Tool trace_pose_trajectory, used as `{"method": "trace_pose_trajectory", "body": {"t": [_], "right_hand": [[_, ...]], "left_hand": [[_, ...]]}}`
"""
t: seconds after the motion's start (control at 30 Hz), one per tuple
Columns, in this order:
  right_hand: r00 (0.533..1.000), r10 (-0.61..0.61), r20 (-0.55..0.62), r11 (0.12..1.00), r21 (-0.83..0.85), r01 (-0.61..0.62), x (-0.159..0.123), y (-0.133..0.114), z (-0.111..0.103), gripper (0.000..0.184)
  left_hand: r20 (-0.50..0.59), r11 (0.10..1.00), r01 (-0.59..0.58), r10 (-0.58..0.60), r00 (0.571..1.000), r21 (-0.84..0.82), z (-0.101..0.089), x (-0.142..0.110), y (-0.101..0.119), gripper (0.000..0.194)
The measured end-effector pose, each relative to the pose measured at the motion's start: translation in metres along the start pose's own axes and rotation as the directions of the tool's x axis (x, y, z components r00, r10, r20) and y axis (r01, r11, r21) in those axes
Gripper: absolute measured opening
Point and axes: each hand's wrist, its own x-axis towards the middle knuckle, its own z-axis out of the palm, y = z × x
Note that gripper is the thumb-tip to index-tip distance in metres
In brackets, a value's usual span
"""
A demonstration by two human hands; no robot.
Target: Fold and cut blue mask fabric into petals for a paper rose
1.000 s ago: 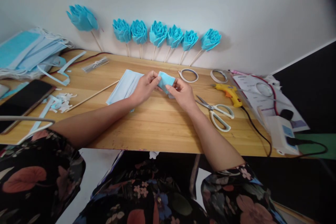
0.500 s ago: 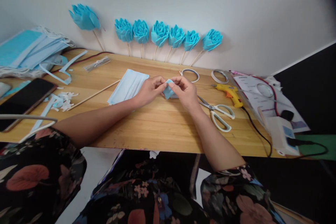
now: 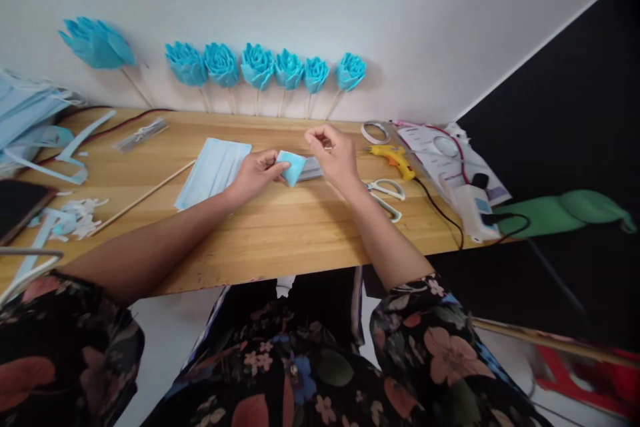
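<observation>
Left hand (image 3: pixel 256 177): fingers pinch blue piece (image 3: pixel 291 167). Right hand (image 3: pixel 336 155): fingers curled, nearly closed; contents unclear.

The small piece of blue fabric (image 3: pixel 293 169), smooth and roughly four-sided with pointed corners, is pinched at its near-left edge by the left hand's (image 3: pixel 255 177) thumb and fingers. It sits tilted just beyond those fingertips, apart from the right hand (image 3: pixel 336 155).
</observation>
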Motion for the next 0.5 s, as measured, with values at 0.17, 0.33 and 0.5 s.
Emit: {"method": "trace_pose_trajectory", "body": {"t": [0.17,0.33,0.5], "right_hand": [[0.973,0.071,0.218,0.955,-0.296,-0.004,-0.008,-0.006,-0.067,0.013],[0.895,0.330,0.299,0.652,-0.758,0.012,-0.063,0.014,-0.129,0.022],[0.849,0.387,0.361,0.592,-0.803,0.072,-0.101,0.028,-0.146,0.042]], "left_hand": [[-0.058,0.993,0.010,-0.017,0.998,-0.117,-0.002,0.003,0.000,0.028],[-0.109,0.983,-0.027,0.007,0.994,-0.184,-0.004,0.005,-0.001,0.029],[-0.146,0.974,-0.026,-0.007,0.989,-0.224,-0.005,0.007,-0.007,0.024]]}}
